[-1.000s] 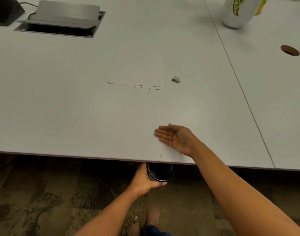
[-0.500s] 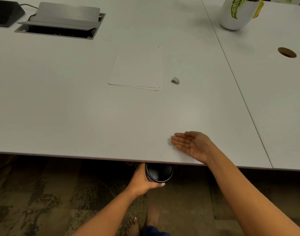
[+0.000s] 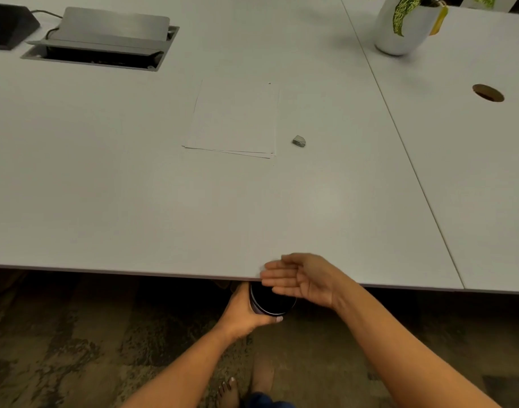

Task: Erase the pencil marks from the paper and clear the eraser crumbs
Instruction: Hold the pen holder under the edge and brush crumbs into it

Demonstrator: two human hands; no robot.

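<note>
White paper (image 3: 234,119) lies in a small stack toward the middle of the table (image 3: 105,187). No pencil marks can be made out on the top sheet from this position. The eraser (image 3: 299,141) sits just to the right of the stack, apart from it and untouched.

Both hands are at the near edge. The left hand (image 3: 243,313) is below the table line, fingers curled round a dark cup (image 3: 270,301) with its mouth facing up, just under the lip. The right hand (image 3: 302,279) holds nothing: its fingers are straight and close together, set side-on at the edge and partly over the cup's mouth. The fingertips are blurred.

Assessment: erasing appears complete, and the step in hand is sweeping the crumbs off the edge into the cup. The crumbs themselves are too small to see.

Recommendations:
- Hold the cup rim tight against the underside of the edge, so nothing drops to the carpet.
- Keep the side of the sweeping hand flat on the surface.
- Draw it straight toward the cup, not across it.
- Use short, light strokes, which scatter less.
</note>
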